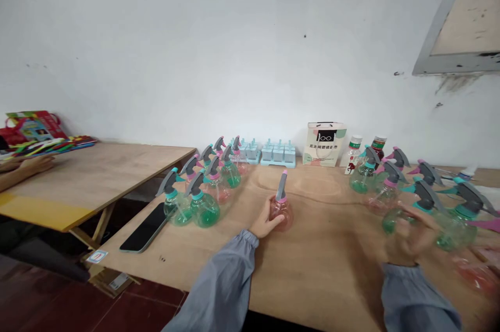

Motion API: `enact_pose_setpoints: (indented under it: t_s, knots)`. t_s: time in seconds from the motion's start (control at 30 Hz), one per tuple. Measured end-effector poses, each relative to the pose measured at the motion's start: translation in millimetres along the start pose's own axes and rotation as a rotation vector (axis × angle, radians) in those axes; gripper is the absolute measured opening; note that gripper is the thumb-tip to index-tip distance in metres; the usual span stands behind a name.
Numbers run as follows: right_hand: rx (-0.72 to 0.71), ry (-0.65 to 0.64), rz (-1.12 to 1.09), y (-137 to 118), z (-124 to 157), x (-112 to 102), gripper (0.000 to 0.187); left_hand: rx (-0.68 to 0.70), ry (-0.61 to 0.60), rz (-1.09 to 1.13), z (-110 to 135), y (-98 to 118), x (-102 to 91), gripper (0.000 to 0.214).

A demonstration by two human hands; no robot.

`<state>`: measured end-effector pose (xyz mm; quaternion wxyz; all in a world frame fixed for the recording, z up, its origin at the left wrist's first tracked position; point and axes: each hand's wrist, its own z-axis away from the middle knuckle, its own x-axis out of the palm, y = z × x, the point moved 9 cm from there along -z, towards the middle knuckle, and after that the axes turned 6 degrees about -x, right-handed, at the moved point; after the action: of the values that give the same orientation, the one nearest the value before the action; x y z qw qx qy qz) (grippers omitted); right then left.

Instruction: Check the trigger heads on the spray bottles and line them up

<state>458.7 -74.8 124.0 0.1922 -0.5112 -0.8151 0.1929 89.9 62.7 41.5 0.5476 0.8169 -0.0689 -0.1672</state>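
Observation:
Near the middle of the table my left hand (266, 220) is wrapped round the body of a pink spray bottle (284, 213), which stands upright with its grey sprayer head on top. My right hand (414, 230) is over at the right, smeared by motion. It overlaps a green spray bottle (392, 219) with a teal collar; whether it grips or touches the bottle I cannot tell. Around it stand several more green and pink spray bottles, among them a pink one (385, 196) behind and a large green one (459, 228) to the right.
Several spray bottles (205, 209) are grouped at left, beside a phone (144, 229). Pale blue ice-pop moulds (278, 154), a paper bag (323, 144) and two white-capped bottles (354, 150) line the wall. Another person's hand (37, 165) rests at a second table (128, 165).

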Motion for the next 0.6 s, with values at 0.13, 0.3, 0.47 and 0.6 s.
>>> enact_pose_setpoints:
  t_s: [0.13,0.3,0.47,0.6]
  knots:
    - [0.072,-0.580,-0.332,-60.8,55.7,106.0,0.050,0.012,-0.116,0.001,4.6,13.0,20.4,0.067]
    - [0.237,-0.917,-0.617,-96.0,106.2,182.1,0.081,0.071,-0.238,-0.096,9.0,26.2,33.4,0.073]
    - [0.230,-0.950,-0.671,-103.7,108.1,195.0,0.062,0.282,0.437,-0.378,27.7,45.6,-47.4,0.047]
    - [0.356,-0.947,-0.690,-96.3,111.3,194.6,0.066,0.332,1.249,-0.432,96.1,66.1,-137.9,0.040]
